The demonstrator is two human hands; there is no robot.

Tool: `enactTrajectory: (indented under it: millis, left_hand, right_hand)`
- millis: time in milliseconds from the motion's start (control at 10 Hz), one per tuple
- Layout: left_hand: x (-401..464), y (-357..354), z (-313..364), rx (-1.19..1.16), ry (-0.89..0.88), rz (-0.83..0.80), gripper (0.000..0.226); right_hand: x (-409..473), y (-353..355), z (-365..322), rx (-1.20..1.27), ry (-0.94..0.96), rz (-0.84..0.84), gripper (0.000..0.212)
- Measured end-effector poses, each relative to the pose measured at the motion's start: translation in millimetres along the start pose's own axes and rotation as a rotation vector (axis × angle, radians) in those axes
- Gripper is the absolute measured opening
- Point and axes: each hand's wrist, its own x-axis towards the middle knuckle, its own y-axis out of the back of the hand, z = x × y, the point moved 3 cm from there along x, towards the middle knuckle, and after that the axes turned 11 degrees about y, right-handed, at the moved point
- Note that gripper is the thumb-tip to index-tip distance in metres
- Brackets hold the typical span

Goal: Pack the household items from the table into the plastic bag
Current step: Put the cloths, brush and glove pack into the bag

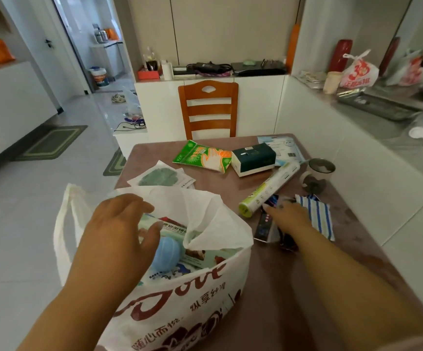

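Note:
A white plastic bag [195,295] with red lettering stands open at the table's near edge. Inside lie a blue ball [166,252] and printed packets. My left hand [119,229] hovers over the bag's mouth with relaxed fingers, holding nothing. My right hand [290,214] reaches onto a dark shiny packet [266,226] lying on the table; how the fingers sit on it is hidden. A roll in a white and green wrapper [268,190] lies just beyond, and a blue striped cloth [319,215] lies to the right.
Farther back on the brown table [294,287] lie a green glove packet [203,155], a dark green box [253,158], a flat packet with a green pad [162,177], papers and a mug [319,171]. A wooden chair [209,107] stands behind. A white wall runs along the right.

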Motion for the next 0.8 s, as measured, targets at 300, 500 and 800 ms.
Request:
enactTrajectory:
  millis: [300, 500, 800]
  left_hand:
    - [9, -19, 4, -0.051, 0.037, -0.037, 0.026]
    - [14, -26, 6, -0.065, 0.053, -0.028, 0.026]
    - [13, -28, 4, -0.091, 0.054, -0.023, 0.025]
  right_hand:
    - [38, -4, 49, 0.000, -0.286, 0.173, 0.075]
    - [54, -8, 41, 0.193, -0.498, 0.044, 0.109]
    - [200, -102, 137, 0.307, -0.400, 0.047, 0.107]
